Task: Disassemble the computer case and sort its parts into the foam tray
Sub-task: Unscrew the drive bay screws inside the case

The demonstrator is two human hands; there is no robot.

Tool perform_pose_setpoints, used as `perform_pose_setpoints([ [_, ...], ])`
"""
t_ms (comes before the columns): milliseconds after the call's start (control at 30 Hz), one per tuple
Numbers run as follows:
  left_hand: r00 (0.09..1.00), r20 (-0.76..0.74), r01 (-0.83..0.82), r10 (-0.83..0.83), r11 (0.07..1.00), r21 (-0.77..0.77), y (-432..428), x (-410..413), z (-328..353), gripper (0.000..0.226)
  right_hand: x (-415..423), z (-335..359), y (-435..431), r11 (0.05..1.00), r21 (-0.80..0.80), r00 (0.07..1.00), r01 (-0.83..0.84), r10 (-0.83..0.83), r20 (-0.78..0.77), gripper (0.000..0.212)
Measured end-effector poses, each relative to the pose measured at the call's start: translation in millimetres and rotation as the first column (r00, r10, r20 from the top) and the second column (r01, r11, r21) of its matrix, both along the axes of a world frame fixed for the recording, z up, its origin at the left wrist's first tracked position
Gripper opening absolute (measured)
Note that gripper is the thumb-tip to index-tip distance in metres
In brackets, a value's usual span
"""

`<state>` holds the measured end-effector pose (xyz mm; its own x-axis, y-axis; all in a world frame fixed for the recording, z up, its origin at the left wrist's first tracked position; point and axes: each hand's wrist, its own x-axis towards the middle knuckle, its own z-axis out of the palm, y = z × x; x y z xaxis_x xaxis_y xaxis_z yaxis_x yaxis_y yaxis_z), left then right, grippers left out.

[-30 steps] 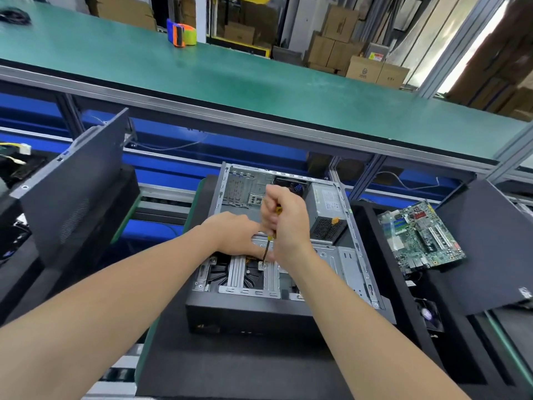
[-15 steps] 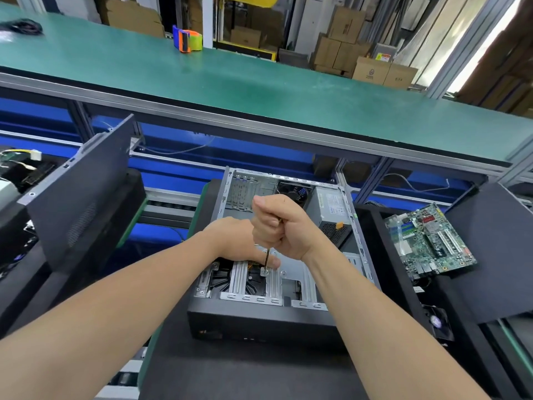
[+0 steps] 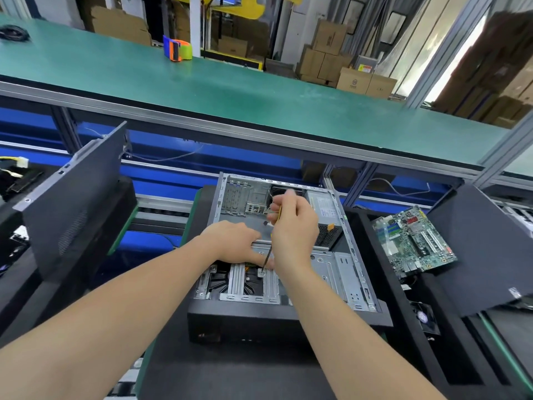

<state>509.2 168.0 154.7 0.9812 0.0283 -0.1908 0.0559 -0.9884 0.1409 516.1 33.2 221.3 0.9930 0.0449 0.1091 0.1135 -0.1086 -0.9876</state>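
The computer case (image 3: 245,321) lies on its side on the dark surface (image 3: 230,370), open side up, so that its inside can be reached from above. The right hand (image 3: 294,226) hangs over the middle of the case with its fingers curled round the yellow-and-black handle of a screwdriver (image 3: 268,256). The shaft slopes down to a screw (image 3: 262,273) in the metal drive cage (image 3: 253,287) at the front of the case. The left hand (image 3: 233,241) rests on the cage just beside the tip, its fingers stretched out nearly flat and holding nothing. It seems placed there to keep the case from shifting and to guide the tip; whether the fingers touch the shaft cannot be told.

The step in hand looks like loosening this screw to free the cage. The power supply (image 3: 323,203) sits in the far right corner of the case, not yet removed. Right of the case, a motherboard (image 3: 415,243) already lies tilted in the foam tray (image 3: 403,327), with a small fan (image 3: 422,316) nearer the person. Left of the case, a side panel (image 3: 75,203) leans upright, likely set aside for room.
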Motion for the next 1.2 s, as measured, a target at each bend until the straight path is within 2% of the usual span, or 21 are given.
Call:
perform_pose_setpoints([
  [133, 1.0, -0.018, -0.006, 0.006, 1.0, 0.013, 0.6, 0.9, -1.2, 0.095, -8.0, -1.4, 6.5, 0.991, 0.037, 0.99, 0.131, -0.129, -0.052, 0.044],
  [267, 1.0, -0.011, -0.002, 0.002, 1.0, 0.016, -0.2, 0.5, -1.3, 0.105, -3.1, -2.0, 6.9, 0.992, 0.043, 0.99, 0.117, -0.113, -0.089, 0.036],
  [333, 1.0, 0.006, -0.005, 0.004, 1.0, 0.017, -0.3, 1.3, -2.1, 0.113, 2.2, -1.6, 5.2, 0.994, 0.086, 0.991, 0.062, -0.052, -0.12, 0.029],
  [467, 1.0, 0.003, -0.013, 0.013, 1.0, 0.024, 0.3, 2.4, -3.3, 0.101, 12.3, 1.7, -0.4, 0.938, 0.297, 0.955, -0.179, 0.238, -0.178, 0.023],
  [600, 1.0, 0.001, -0.029, 0.029, 0.999, 0.018, -0.3, 3.7, -4.2, 0.107, 25.4, 4.0, -6.1, 0.833, 0.356, 0.83, -0.423, 0.514, -0.217, 0.046],
  [700, 1.0, -0.014, -0.013, 0.013, 1.0, 0.007, -1.5, 3.2, -0.7, 0.111, 34.3, 5.0, -9.8, 0.724, 0.357, 0.713, -0.59, 0.675, -0.191, 0.053],
  [767, 1.0, -0.023, -0.001, 0.001, 1.0, -0.004, -2.6, 3.5, 0.3, 0.106, 39.6, 6.0, -12.8, 0.633, 0.366, 0.616, -0.682, 0.767, -0.179, 0.055],
  [933, 1.0, -0.024, 0.008, -0.009, 0.999, -0.046, -1.5, 5.8, -5.7, 0.097, 44.1, 7.0, -16.9, 0.381, 0.376, 0.36, -0.845, 0.924, -0.127, 0.056],
  [1000, 1.0, -0.019, 0.015, -0.016, 0.998, -0.058, -1.1, 5.9, -6.5, 0.093, 43.3, 8.0, -16.3, 0.329, 0.374, 0.305, -0.867, 0.944, -0.123, 0.055],
  [1100, 0.999, -0.026, 0.028, -0.03, 0.996, -0.079, -1.0, 6.8, -5.5, 0.091, 43.9, 6.8, -18.1, 0.329, 0.383, 0.314, -0.863, 0.944, -0.102, 0.055],
  [1200, 0.999, -0.033, 0.033, -0.035, 0.997, -0.065, -0.7, 7.2, -3.9, 0.097, 40.6, 5.1, -21.9, 0.397, 0.395, 0.402, -0.828, 0.913, -0.075, 0.046],
])
